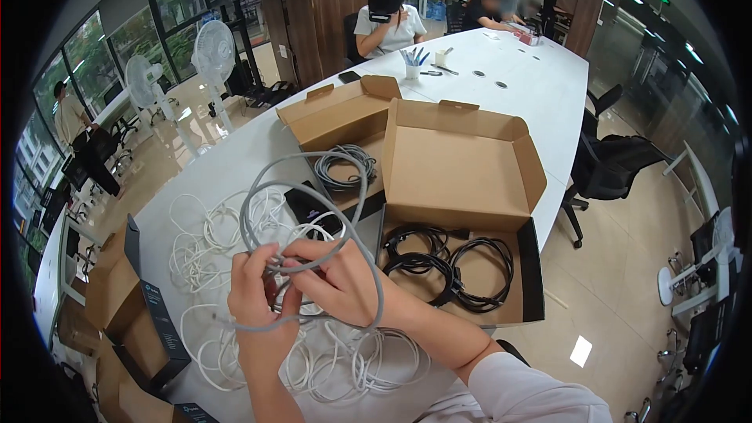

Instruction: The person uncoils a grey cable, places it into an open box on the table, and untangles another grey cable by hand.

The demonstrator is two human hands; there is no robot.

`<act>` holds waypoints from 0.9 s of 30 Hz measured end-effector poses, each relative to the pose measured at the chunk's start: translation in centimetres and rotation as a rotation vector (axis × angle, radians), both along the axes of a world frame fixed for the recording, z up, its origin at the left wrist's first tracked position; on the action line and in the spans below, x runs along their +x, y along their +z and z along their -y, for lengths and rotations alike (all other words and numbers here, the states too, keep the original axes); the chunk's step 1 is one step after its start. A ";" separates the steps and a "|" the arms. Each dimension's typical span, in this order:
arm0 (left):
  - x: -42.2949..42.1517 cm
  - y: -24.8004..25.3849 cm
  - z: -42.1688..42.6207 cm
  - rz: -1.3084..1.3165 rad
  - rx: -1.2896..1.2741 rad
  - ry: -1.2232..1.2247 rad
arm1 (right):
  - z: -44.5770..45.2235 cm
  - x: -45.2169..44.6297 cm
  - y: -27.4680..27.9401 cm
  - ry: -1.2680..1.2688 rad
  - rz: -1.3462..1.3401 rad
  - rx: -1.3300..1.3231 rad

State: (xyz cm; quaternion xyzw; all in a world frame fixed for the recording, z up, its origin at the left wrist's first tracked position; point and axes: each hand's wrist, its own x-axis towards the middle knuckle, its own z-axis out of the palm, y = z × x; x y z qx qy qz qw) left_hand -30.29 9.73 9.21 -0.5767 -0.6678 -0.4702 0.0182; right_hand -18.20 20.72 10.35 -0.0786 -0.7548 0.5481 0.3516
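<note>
A looped grey cable [381, 290] is held up above the table by both hands. My left hand [262, 290] is closed on it, fingers and thumb pinching the strands. Close beside it, my right hand [337, 278] grips the same cable, its fingertips near the left ones. Loose white cables [207, 247] lie tangled on the table below and around my hands. Just beyond, a coiled grey cable [345, 166] rests in an open cardboard box [345, 110]. Several coiled black cables [482, 266] lie in another open box [462, 157] at the right.
The white table [533, 94] stretches away with a cup of pens [413, 66] on it. More open boxes [145, 321] stand at the lower left. A person [388, 27] sits at the table's far side. Fans [213, 51] stand left; a black chair [619, 164] stands right.
</note>
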 end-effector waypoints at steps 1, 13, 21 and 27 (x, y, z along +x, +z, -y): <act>-0.3 0.1 0.1 0.016 0.021 -0.022 | -0.1 0.1 0.1 0.014 0.027 0.071; -4.3 0.6 1.7 -0.128 0.316 0.195 | -0.3 0.1 0.0 -0.143 0.038 0.224; -7.8 0.2 2.1 0.831 0.800 0.174 | -0.9 0.8 0.3 -0.337 -0.059 -0.058; -13.9 -2.3 4.8 1.387 0.975 -0.337 | -1.1 2.1 1.2 -0.400 -0.295 -0.280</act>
